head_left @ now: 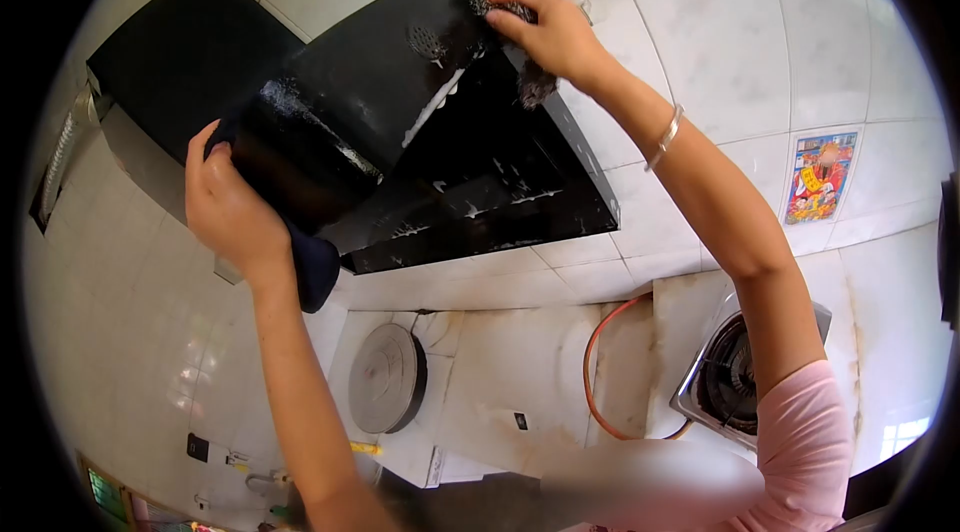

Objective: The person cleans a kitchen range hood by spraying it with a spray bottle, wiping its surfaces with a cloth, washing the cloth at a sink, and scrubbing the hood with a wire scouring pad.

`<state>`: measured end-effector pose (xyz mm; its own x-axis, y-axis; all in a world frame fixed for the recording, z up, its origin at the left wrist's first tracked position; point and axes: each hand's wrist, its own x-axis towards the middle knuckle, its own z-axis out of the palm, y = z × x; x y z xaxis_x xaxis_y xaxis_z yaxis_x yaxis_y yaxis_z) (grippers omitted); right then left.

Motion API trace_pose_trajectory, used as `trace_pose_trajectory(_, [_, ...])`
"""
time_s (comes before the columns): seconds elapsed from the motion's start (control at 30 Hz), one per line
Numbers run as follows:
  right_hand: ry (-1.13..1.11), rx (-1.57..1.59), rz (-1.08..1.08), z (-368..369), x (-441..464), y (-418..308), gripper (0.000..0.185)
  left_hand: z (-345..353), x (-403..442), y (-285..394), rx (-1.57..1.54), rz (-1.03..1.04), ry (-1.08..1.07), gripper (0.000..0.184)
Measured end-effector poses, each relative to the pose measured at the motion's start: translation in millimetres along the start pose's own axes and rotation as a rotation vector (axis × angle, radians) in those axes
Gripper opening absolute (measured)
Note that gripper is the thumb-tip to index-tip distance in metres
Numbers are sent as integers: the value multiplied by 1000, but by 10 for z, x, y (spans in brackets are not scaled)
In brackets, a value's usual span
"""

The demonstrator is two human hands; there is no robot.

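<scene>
A black range hood (350,82) fills the upper middle of the head view, with white suds streaked over its front and lower face. At its upper right edge my right hand (555,32) is closed on a metal scrubber (487,0), pressed against the surface. A dark fuzzy clump (537,90) shows just under that hand; whether it belongs to the scrubber I cannot tell. My left hand (235,207) grips a dark blue cloth (315,272) at the hood's left side. Part of the cloth is hidden behind the fingers.
Below lies a stone counter (510,362) with a round flat disc (383,379), an orange gas hose (592,362) and a gas stove (725,372) at right. A picture (820,177) hangs on the tiled wall. A silvery duct (62,157) runs at far left.
</scene>
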<state>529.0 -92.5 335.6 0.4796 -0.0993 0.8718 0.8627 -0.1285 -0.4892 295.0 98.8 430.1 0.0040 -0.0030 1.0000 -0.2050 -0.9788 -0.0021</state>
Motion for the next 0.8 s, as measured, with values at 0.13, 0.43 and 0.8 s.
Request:
trace_pose_trajectory(0.13, [59,106,-6,91,120,-118,36,-32,2,13,27,-12,-16,28])
trace_pose_trajectory(0.43, [-41,-184,61,50,513,-102,40,-24,-14,-21,-1,26,-11,27])
trace_pose_trajectory(0.8, [-72,21,-81,3,275,-168,38,-40,-12,38,62,44,-55,31])
